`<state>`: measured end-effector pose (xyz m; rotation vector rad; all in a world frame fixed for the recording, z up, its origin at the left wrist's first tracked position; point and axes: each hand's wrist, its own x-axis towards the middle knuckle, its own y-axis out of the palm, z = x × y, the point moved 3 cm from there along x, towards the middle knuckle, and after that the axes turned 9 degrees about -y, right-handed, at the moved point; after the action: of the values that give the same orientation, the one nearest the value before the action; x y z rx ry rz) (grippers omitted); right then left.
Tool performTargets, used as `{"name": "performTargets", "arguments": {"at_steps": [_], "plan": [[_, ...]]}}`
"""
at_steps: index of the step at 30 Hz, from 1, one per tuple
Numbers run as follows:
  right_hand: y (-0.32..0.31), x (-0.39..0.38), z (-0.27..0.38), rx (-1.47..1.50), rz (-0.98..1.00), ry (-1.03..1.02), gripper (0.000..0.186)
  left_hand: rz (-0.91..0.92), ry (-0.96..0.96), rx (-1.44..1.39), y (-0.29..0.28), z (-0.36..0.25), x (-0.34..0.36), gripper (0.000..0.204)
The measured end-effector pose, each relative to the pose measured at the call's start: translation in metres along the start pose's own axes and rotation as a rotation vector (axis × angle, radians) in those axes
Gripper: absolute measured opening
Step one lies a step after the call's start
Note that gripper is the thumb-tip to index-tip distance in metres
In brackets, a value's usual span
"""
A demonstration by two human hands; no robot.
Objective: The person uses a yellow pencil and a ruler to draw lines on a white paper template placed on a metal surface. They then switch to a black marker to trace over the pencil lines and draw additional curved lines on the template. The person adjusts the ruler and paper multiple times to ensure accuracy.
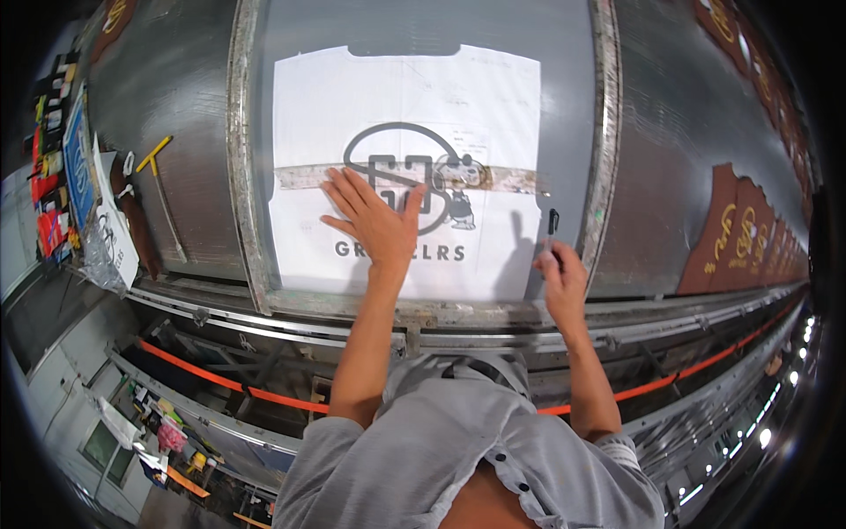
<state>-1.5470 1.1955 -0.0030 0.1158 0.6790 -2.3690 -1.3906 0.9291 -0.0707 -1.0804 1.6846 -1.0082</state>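
At twelve o'clock on the tabletop (568, 97), a shirt-shaped printed sheet (401, 97) is being touched by the spread left hand (379, 227); near its four-o'clock edge, a pen (552, 222) is being pinched by the right hand (564, 271).

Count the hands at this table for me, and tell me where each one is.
2: the left hand is spread over the white sheet, and the right hand holds a pen by the sheet's right edge. Neither is hidden.
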Motion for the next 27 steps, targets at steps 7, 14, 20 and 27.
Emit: {"name": "performTargets", "arguments": {"at_steps": [7,14,20,27], "plan": [[0.001,0.045,0.016,0.142,0.222,-0.027,0.015,-0.065,0.017,0.118,-0.003,-0.015,0.031,0.125],[0.049,0.045,0.008,0.794,0.293,0.339,0.019,-0.075,0.008,0.151,-0.008,-0.019,0.034,0.122],[0.051,0.052,0.013,0.763,0.366,0.053,0.016,-0.11,0.0,0.101,-0.007,-0.023,0.03,0.126],[0.033,0.084,0.019,0.362,0.074,-0.463,0.018,-0.132,-0.002,0.041,-0.005,-0.023,0.032,0.13]]}}
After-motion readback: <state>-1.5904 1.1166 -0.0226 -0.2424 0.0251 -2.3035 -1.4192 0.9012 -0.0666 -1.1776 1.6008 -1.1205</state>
